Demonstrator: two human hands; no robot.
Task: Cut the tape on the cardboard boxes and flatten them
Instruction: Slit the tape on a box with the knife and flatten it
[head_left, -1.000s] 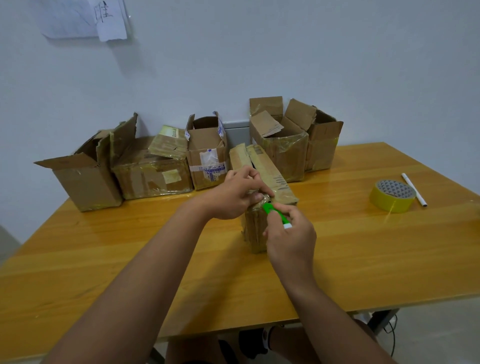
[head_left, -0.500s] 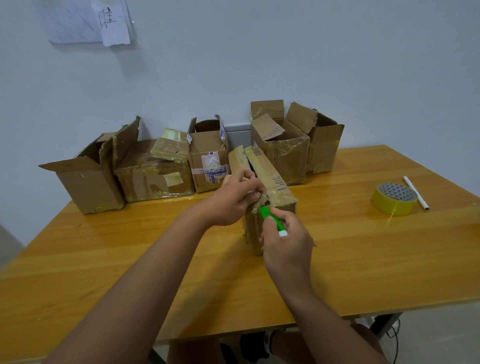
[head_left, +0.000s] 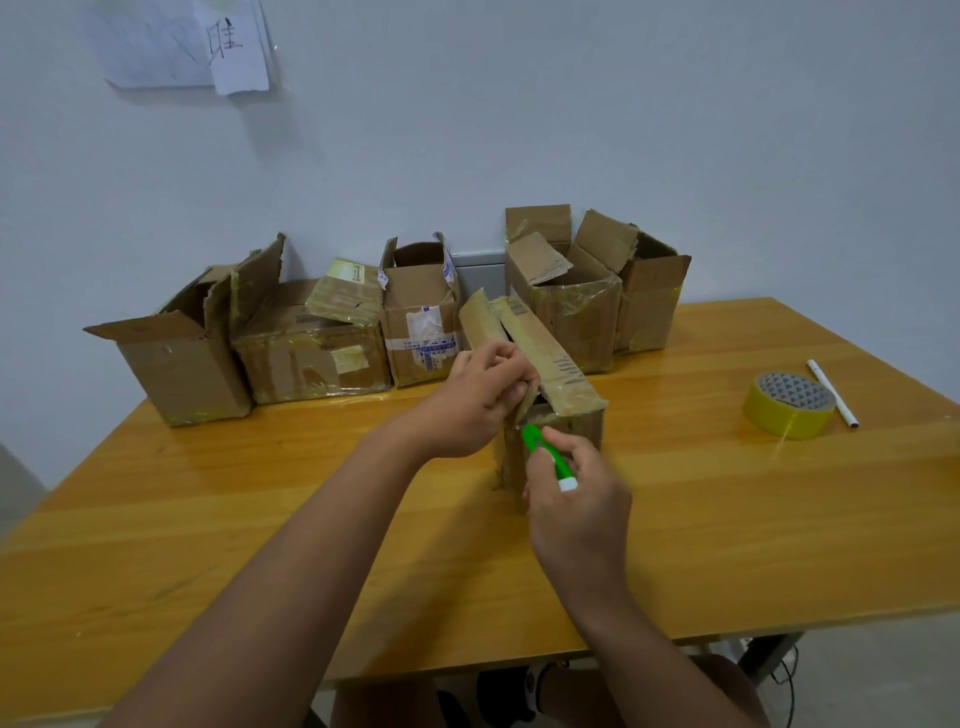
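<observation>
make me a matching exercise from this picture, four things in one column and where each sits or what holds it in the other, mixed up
Things:
1. green utility knife
2. roll of yellow tape
3. white pen
4. long narrow cardboard box

Places or states:
A. lying at the right end of the wooden table, just right of the tape roll
B. gripped in the right hand, tip at the box's near end
C. near end flap pinched by the left hand
D. lying flat on the table, right of the boxes

Pairs: 1-B, 2-D, 3-A, 4-C
</observation>
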